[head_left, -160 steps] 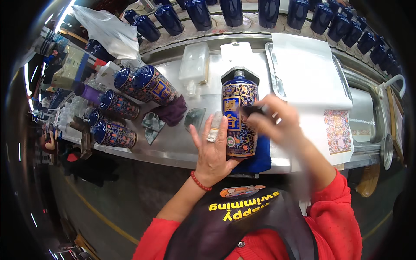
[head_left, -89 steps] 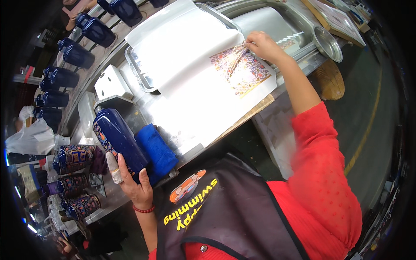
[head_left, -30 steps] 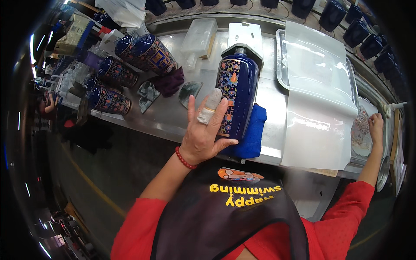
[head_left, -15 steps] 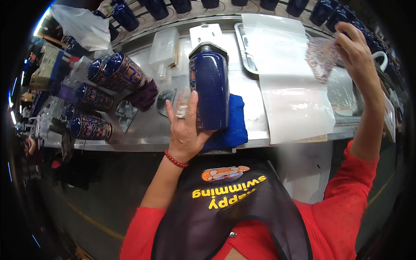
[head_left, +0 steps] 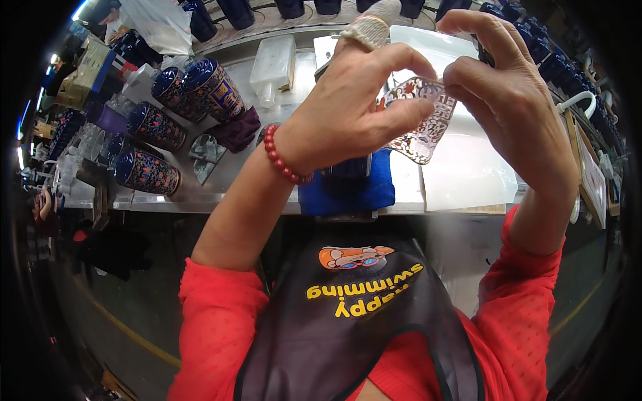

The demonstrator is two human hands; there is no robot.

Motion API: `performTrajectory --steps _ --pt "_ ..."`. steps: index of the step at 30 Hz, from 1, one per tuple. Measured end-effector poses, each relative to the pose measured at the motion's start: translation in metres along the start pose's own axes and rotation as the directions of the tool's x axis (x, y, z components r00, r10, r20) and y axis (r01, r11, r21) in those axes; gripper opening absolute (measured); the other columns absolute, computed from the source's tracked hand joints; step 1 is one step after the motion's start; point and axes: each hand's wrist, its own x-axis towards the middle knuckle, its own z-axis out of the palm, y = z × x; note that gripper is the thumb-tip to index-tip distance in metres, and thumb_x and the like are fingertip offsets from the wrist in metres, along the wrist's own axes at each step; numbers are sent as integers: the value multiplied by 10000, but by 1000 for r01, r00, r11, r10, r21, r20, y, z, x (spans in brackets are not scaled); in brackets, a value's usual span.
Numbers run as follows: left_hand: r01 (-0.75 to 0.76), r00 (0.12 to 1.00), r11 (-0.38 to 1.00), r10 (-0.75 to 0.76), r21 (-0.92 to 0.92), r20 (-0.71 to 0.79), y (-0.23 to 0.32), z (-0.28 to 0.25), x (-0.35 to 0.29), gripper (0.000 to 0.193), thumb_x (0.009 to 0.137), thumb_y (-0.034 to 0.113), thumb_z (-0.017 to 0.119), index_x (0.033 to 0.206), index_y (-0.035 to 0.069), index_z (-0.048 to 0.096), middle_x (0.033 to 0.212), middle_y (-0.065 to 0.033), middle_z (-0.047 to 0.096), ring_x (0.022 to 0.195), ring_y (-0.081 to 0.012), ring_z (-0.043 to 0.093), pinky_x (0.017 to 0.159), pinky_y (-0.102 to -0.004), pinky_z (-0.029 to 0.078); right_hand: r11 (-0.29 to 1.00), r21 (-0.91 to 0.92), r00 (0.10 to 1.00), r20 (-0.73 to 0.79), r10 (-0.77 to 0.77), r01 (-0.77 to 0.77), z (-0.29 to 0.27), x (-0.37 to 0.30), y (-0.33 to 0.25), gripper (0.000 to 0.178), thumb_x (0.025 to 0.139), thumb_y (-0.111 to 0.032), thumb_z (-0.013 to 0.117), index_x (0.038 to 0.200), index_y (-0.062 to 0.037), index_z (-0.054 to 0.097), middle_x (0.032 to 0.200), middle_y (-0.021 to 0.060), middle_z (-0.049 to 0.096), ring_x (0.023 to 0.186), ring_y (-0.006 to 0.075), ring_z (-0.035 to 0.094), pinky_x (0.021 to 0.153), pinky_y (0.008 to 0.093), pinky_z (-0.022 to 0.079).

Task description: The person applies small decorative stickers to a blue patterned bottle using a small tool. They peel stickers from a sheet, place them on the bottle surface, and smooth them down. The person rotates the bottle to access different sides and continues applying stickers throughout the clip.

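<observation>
Hands fill the view — I see my left hand (head_left: 354,100) and right hand (head_left: 508,87) raised together, each pinching an edge of a small patterned decal sheet (head_left: 422,120) held between them above the steel table (head_left: 221,180). Below it lies a blue cloth (head_left: 348,190) at the near edge. Decorated blue jars (head_left: 187,100) lie on their sides to the left — a white sheet (head_left: 468,174) sits right.

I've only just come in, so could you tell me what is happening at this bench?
A person in red sleeves and a dark apron holds a thin patterned decal sheet up between both hands: left hand and right hand pinch its edges. Below lie a blue cloth and a white sheet on the steel bench. Decorated blue vases lie on their sides at the left.
</observation>
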Motion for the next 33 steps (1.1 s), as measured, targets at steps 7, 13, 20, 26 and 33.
performTrajectory --steps 7,13,20,26,33 --pt "32 998 999 -30 35 -51 14 7 2 168 869 234 684 907 72 667 767 -101 650 800 -274 579 917 -392 380 989 78 991 71 116 -122 6 -27 1 211 784 -13 788 874 -44 600 1388 132 561 1241 351 571 982 440 501" --pt "170 984 985 -171 37 40 43 -13 -11 144 883 183 668 916 44 651 839 -89 629 818 -232 559 863 -359 397 940 324 991 113 75 -108 1 -33 -1 243 764 -14 784 845 -40 556 1364 179 545 1223 374 585 987 437 489" --pt "467 884 883 -467 -44 7 21 -21 -29 249 890 261 698 884 14 663 772 -109 647 811 -241 601 802 -381 463 791 588 985 133 111 -169 50 -29 12 223 931 -169 736 844 -47 571 1293 186 587 1174 324 609 919 412 492" --pt "633 765 724 -639 -276 81 -32 -19 -49 177 1000 221 661 959 52 628 883 34 591 818 -45 523 740 -221 451 734 618 951 80 299 -283 126 -26 7 214 970 -182 713 880 -12 620 1211 161 613 998 303 646 828 375 544" --pt "571 769 773 -621 -276 -151 -70 -7 -58 179 913 176 727 846 22 666 711 -58 662 711 -167 629 686 -350 486 741 596 943 90 319 -308 151 -14 11 206 984 -169 697 899 -7 602 1240 161 614 1076 296 645 875 371 536"
